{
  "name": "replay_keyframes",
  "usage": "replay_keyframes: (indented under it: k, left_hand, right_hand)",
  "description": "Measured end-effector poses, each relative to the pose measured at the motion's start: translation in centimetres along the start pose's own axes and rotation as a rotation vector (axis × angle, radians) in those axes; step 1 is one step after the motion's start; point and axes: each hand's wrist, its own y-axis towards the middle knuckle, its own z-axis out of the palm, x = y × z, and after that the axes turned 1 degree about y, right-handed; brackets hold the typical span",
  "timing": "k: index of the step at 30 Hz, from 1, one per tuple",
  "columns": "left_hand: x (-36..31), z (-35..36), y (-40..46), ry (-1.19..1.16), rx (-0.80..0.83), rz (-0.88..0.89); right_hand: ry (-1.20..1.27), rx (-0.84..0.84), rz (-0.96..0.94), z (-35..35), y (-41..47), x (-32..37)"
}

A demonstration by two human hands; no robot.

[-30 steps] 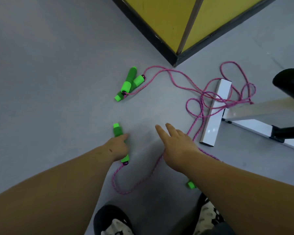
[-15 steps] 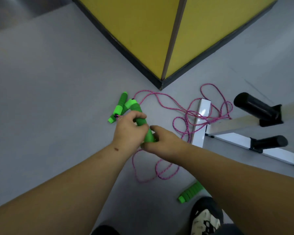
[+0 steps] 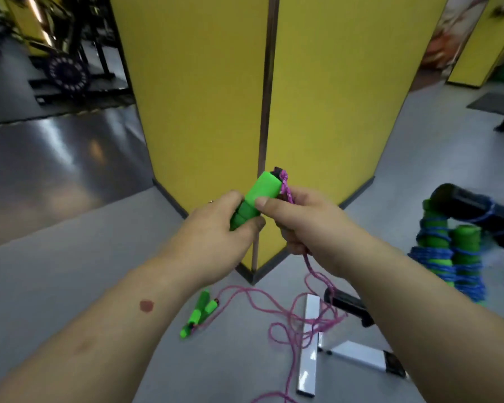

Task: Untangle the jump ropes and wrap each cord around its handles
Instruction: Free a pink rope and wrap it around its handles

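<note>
A person's left hand (image 3: 216, 225) curls around the lower end of a green jump rope handle (image 3: 256, 199) raised at centre frame, while the right hand (image 3: 300, 219) pinches its upper part, fingers closed on the pink cord (image 3: 285, 189). The cord falls toward five o'clock into loose loops over a white metal frame (image 3: 309, 344). Two more green handles (image 3: 200, 312) lie on the grey floor (image 3: 70, 257) at six o'clock. At three o'clock, blue-corded handles (image 3: 448, 251) hang wrapped. Beyond stands a yellow pillar (image 3: 201, 82).

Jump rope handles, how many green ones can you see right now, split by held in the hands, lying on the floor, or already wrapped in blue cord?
Held in the hands: 1
Lying on the floor: 2
Wrapped in blue cord: 2
Total: 5
</note>
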Motion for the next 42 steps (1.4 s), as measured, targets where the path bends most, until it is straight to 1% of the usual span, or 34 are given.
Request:
replay_keyframes:
  k: [1,3,4,5,6,9,11,12,14,15,16,18,20,22,23,25,27,28,30,34,36,38,40,41,42]
  left_hand:
    - [-1.4,-0.8,-0.7,-0.238,0.019,-0.052]
    - [-3.6,-2.0,-2.0,-0.794,0.052,-0.179]
    - [-4.4,-2.2,-2.7,-0.998,0.047,-0.219]
    - [-5.1,-2.3,-3.3,-1.127,0.025,-0.237]
    - [-5.3,-1.9,-3.6,-1.161,-0.001,-0.221]
    - [-5.4,0.0,-4.4,-1.062,-0.040,-0.153]
    - [-5.1,1.4,-5.1,-1.057,0.029,-0.145]
    - [-4.8,1.9,-5.3,-1.090,0.072,-0.134]
    - [-4.4,2.5,-5.7,-1.141,0.129,-0.110]
    - [-4.2,2.6,-5.8,-1.132,0.128,-0.098]
    - [-3.6,2.8,-5.6,-1.094,0.099,-0.097]
    - [-2.1,3.2,-4.8,-1.002,0.024,-0.121]
    - [-0.8,3.3,-4.2,-0.953,0.005,-0.163]
    - [0.1,2.8,-3.6,-0.963,-0.006,-0.210]
    - [0.4,2.5,-3.3,-0.996,-0.030,-0.241]
    - [1.2,2.0,-2.5,-1.038,-0.086,-0.296]
    - [1.9,1.8,-2.1,-1.029,-0.099,-0.335]
    - [2.1,1.8,-2.0,-1.022,-0.094,-0.343]
    - [2.1,1.9,-2.2,-0.982,-0.093,-0.335]
    - [2.6,2.0,-2.4,-0.866,-0.175,-0.335]
    - [2.8,2.0,-2.4,-0.876,-0.209,-0.370]
    - [2.5,2.0,-2.5,-1.020,-0.202,-0.404]
    - [1.4,2.1,-2.9,-1.252,-0.108,-0.407]
    - [0.8,2.4,-3.1,-1.334,-0.046,-0.386]
    - [0.1,2.6,-3.3,-1.386,0.017,-0.353]
  right_hand:
    - [0.071,-0.022,-0.023,-0.1,-0.6,1.0]
    - [0.192,-0.081,-0.046,0.0,-1.7,2.2]
    - [0.228,-0.121,-0.057,0.2,-2.1,2.4]
    - [0.263,-0.147,-0.069,0.6,-2.5,2.5]
    - [0.299,-0.162,-0.079,1.0,-2.9,2.6]
    - [0.494,-0.172,-0.104,2.8,-3.9,3.1]
    - [0.631,-0.192,-0.120,3.5,-4.2,3.4]
    - [0.608,-0.216,-0.140,3.6,-4.1,3.3]
    - [0.300,-0.300,-0.186,3.6,-4.1,2.8]
    - [0.168,-0.315,-0.196,3.6,-4.0,2.5]
    - [0.101,-0.288,-0.182,3.8,-3.8,2.1]
    - [0.038,-0.159,-0.102,4.4,-3.4,1.3]
    - [-0.084,-0.095,-0.084,4.8,-3.0,0.3]
    - [-0.099,-0.070,-0.092,5.0,-2.4,-0.8]
    - [-0.096,-0.045,-0.067,5.2,-2.3,-1.3]
    - [-0.011,0.058,0.084,5.5,-2.1,-2.2]
    - [0.196,0.165,0.285,5.7,-2.1,-3.0]
    - [0.233,0.191,0.334,5.7,-2.1,-3.1]
    - [0.105,0.187,0.360,5.5,-2.4,-2.9]
    - [-0.129,0.103,0.447,4.7,-2.8,-2.0]
    - [-0.165,0.053,0.394,4.4,-3.1,-1.5]
    - [0.004,-0.034,0.238,4.4,-2.9,-1.0]
    - [0.236,-0.139,0.069,4.6,-2.5,0.1]
    - [0.318,-0.196,-0.018,4.6,-2.3,0.7]
    - [0.349,-0.240,-0.094,4.5,-2.1,1.0]
